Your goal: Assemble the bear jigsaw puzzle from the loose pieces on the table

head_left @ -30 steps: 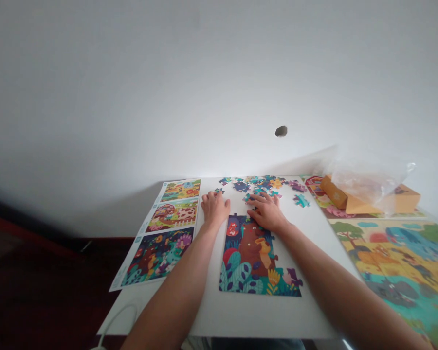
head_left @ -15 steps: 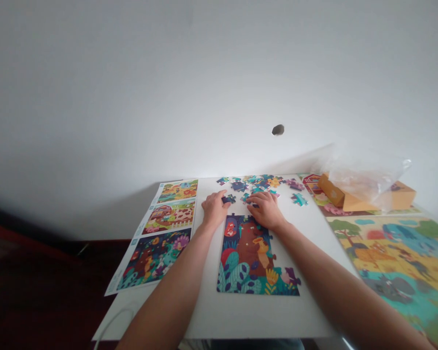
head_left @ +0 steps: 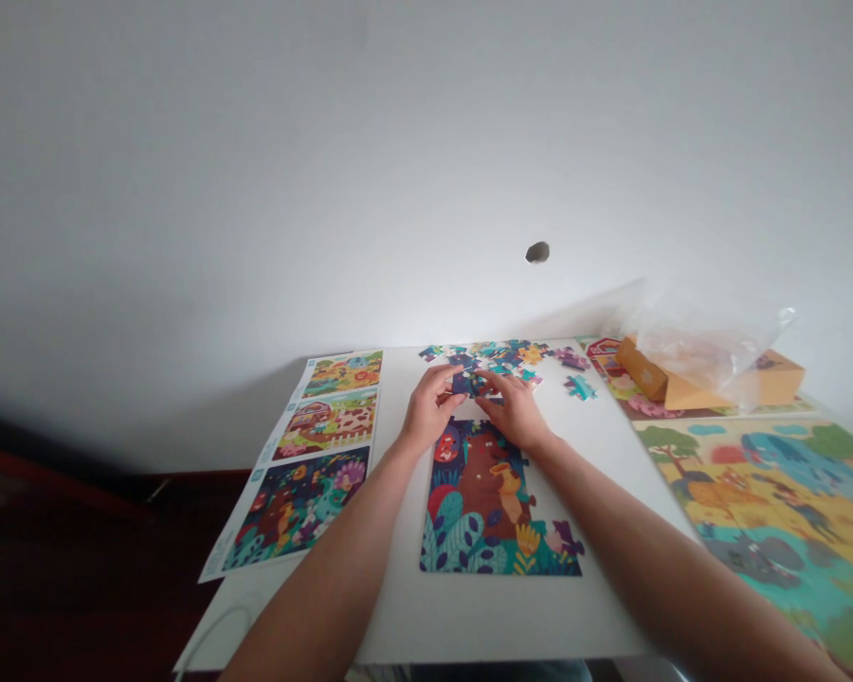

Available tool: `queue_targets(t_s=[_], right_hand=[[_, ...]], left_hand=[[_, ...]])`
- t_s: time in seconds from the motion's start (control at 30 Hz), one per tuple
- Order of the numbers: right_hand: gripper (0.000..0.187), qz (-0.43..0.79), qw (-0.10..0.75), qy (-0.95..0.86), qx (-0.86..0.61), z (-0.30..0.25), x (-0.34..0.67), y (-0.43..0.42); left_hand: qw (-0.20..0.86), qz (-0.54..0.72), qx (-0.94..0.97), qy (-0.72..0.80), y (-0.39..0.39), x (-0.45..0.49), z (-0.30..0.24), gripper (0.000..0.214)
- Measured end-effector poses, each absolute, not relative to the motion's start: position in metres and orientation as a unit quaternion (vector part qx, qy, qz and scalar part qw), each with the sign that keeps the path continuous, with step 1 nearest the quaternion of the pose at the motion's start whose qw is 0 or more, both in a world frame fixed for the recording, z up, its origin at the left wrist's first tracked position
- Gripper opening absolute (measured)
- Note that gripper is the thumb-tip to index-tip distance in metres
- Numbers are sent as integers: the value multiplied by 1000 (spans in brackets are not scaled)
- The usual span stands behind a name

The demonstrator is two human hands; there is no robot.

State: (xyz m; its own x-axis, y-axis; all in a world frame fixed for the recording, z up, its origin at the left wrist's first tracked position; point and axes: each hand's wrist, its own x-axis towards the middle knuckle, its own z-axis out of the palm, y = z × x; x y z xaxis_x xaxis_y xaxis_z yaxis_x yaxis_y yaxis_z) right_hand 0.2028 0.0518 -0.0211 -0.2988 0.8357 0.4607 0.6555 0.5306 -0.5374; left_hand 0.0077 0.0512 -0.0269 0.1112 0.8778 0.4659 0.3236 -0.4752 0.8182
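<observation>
A partly built jigsaw with a bear and leaves lies on the white table in front of me. Both hands meet just above its top edge. My left hand pinches a dark blue puzzle piece between thumb and fingers. My right hand is curled beside it, fingertips touching the same piece. Several loose pieces are scattered just beyond my hands.
A sheet of three reference pictures lies at the left of the table. A finished large puzzle covers the right side. An orange box under a clear plastic bag stands at the back right. A white wall rises behind.
My left hand picked up a dark blue piece from the table and brought it rightward toward my right hand, which now touches it. The view shifted slightly.
</observation>
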Motion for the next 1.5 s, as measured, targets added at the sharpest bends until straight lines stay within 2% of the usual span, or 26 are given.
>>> queue_targets(t_s=[0.37,0.87,1.03,1.2,1.5], right_hand=[[37,117,455,-766,-439,-27,204,56],[34,125,438,-782,-426,-27,205,58],[27,110,410,-804,-416,-26,204,55],[37,101,351,-834,-413,-23,202,49],[37,115,341,-845,-396,-25,202,50]], left_hand=[[332,561,652,388,53,6,-29,40],[316,567,609,456,55,4,-28,33],[278,564,612,480,57,0,-27,30],[243,551,594,533,63,-10,-28,21],[195,518,604,573,66,-14,-34,19]])
